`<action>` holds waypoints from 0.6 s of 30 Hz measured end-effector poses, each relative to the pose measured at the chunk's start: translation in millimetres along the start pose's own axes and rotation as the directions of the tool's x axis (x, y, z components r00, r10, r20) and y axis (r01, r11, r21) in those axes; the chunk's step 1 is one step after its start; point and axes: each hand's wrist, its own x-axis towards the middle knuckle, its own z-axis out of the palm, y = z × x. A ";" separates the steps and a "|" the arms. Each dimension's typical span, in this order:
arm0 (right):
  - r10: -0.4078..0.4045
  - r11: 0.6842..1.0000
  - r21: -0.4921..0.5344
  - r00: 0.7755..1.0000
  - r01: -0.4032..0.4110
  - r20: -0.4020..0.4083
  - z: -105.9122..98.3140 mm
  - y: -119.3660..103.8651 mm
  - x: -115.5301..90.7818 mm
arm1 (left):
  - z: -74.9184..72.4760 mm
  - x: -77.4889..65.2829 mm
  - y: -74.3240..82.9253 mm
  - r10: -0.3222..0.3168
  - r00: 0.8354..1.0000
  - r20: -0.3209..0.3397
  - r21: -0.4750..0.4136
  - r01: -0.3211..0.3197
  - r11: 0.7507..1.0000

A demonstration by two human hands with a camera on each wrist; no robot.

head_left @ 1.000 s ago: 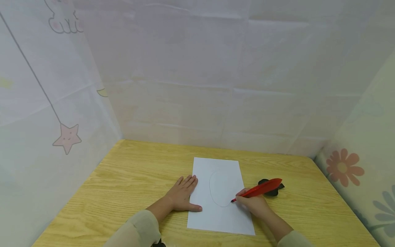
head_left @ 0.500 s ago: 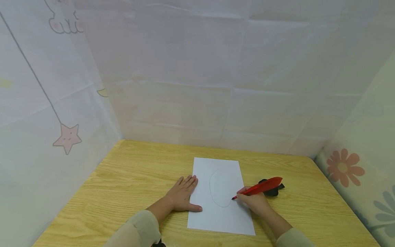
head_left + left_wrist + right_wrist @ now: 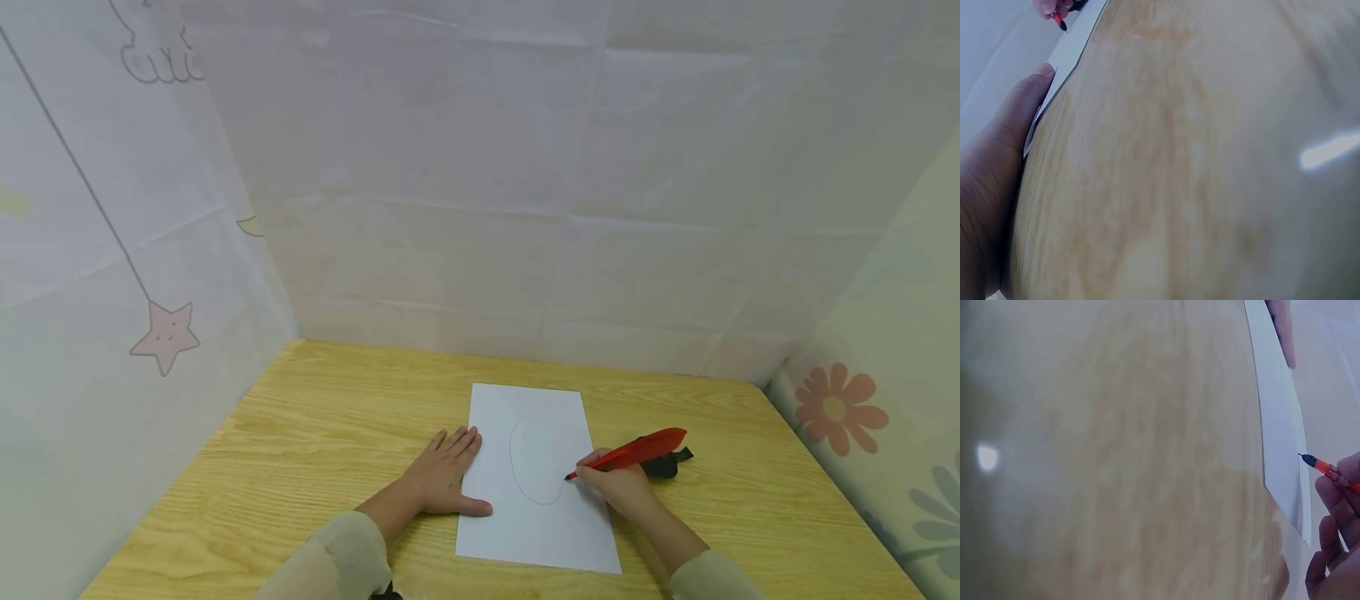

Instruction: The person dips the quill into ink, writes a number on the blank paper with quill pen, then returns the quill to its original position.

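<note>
A white sheet of paper (image 3: 536, 533) lies on the wooden table, bearing a thin curved line like an oval left unclosed at its upper right. My left hand (image 3: 444, 477) rests flat on the paper's left edge, fingers straight and thumb spread over the sheet. In my right hand (image 3: 618, 487) I pinch a red feather pen (image 3: 637, 452), its dark tip at the right end of the drawn line. The right wrist view shows the pen (image 3: 1319, 464) held between thumb and fingers, with its point on the paper (image 3: 1282, 425).
A black object (image 3: 663, 465) with a small tab lies on the table (image 3: 337, 433) just beyond my right hand, partly hidden by the feather. Pale printed cloth walls (image 3: 450, 250) enclose the table at the back and both sides.
My right hand has moved the pen tip slightly upward and to the right, lengthening the curve's right side. The left hand stays in place.
</note>
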 end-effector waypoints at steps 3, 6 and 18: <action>-0.003 1.000 0.001 1.000 0.003 -0.002 0.2 -0.4 1.3 | -5.6 -1.9 3.3 -0.003 1.000 0.010 0.008 0.003 1.000; -0.015 1.000 -0.004 1.000 0.015 -0.002 0.3 -1.0 2.5 | -9.7 -3.4 5.9 -0.007 1.000 0.019 0.020 0.007 1.000; -0.003 1.000 0.004 1.000 0.003 -0.017 0.2 -4.2 5.8 | -9.4 -3.6 5.6 -0.002 1.000 0.022 0.010 0.002 1.000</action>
